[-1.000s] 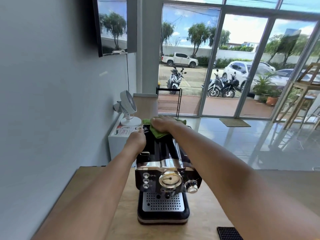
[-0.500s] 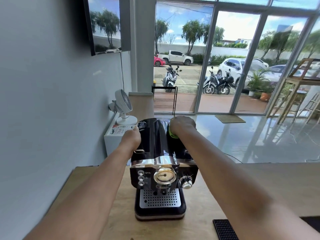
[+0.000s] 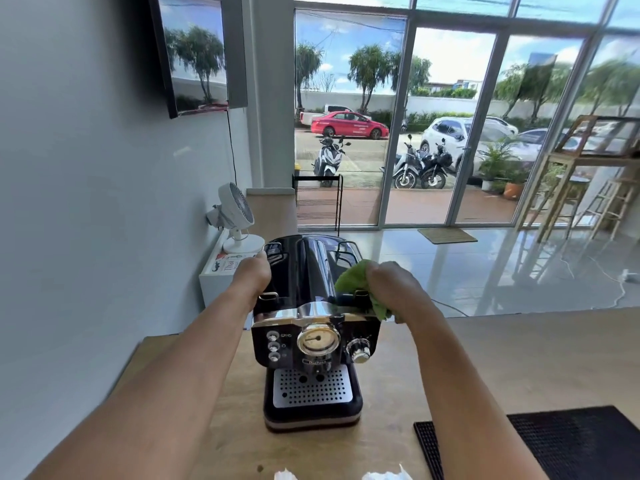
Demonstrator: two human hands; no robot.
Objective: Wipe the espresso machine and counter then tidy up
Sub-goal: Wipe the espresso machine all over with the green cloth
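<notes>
Espresso machine [image 3: 311, 306] mid-surface [image 3: 485, 358] is gripped at 9 o'clock by left hand [image 3: 251, 277], green cloth [image 3: 349, 282] bunched in right hand [image 3: 394, 289] is pressed at 3 o'clock; surface wipe, tidy-up judged pending.

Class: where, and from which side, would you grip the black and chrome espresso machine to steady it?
Probably the upper left flank of the black and chrome espresso machine, from the left, where the left hand holds it: its front carries gauge and knob.

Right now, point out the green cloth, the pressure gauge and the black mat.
green cloth [image 3: 349, 279]: head view, its upper fold
pressure gauge [image 3: 318, 340]: head view, centre of dial
black mat [image 3: 581, 445]: head view, its middle
</notes>
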